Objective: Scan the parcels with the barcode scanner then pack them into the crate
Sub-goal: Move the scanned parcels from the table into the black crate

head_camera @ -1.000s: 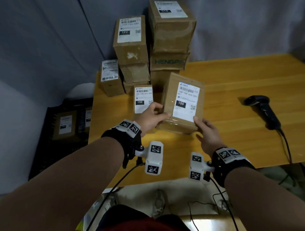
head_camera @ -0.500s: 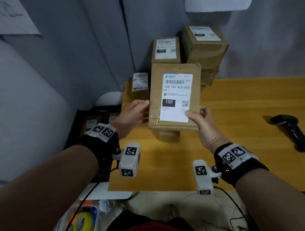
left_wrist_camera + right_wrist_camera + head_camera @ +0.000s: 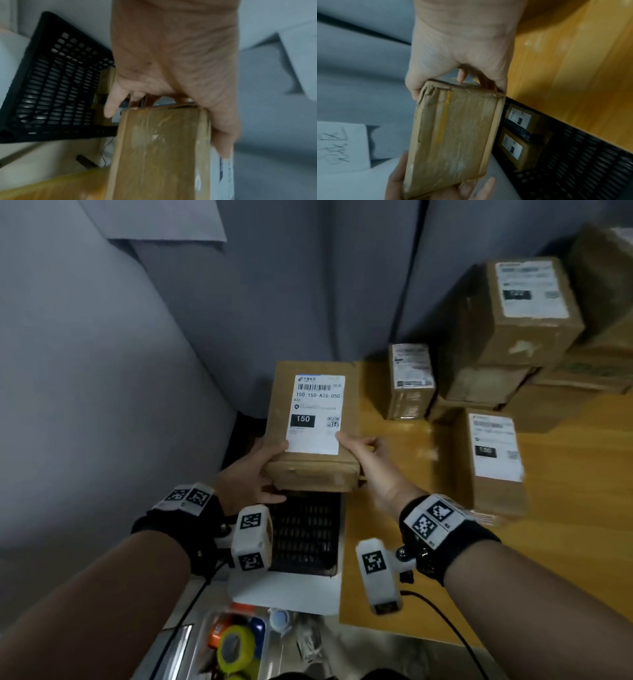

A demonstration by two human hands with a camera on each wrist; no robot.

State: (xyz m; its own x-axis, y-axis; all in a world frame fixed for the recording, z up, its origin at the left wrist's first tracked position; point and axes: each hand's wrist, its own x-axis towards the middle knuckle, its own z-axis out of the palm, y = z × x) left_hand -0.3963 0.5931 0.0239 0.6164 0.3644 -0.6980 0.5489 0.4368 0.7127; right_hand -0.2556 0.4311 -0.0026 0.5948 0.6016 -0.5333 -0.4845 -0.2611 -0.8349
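Observation:
A flat brown cardboard parcel [image 3: 313,426] with a white label marked 150 hangs in the air above the black slotted crate [image 3: 305,537], left of the table. My left hand [image 3: 255,474] grips its near left corner, thumb on top and fingers underneath. My right hand [image 3: 368,455] grips the near right corner the same way. The left wrist view shows the parcel's taped edge [image 3: 159,151] beside the crate wall [image 3: 56,86]. In the right wrist view two labelled parcels [image 3: 520,129] lie inside the crate [image 3: 573,169] under the held parcel [image 3: 452,136]. The scanner is out of view.
Several labelled cardboard parcels [image 3: 493,453] stand and stack on the yellow wooden table [image 3: 548,559] to the right. Grey curtain [image 3: 308,285] hangs behind. A clear bin with tape rolls [image 3: 236,645] sits below the crate. Cables run from both wrists.
Both hands have carried the parcel leftward off the table, and it now hangs over the black crate. The view has swung left, so the scanner is gone from sight.

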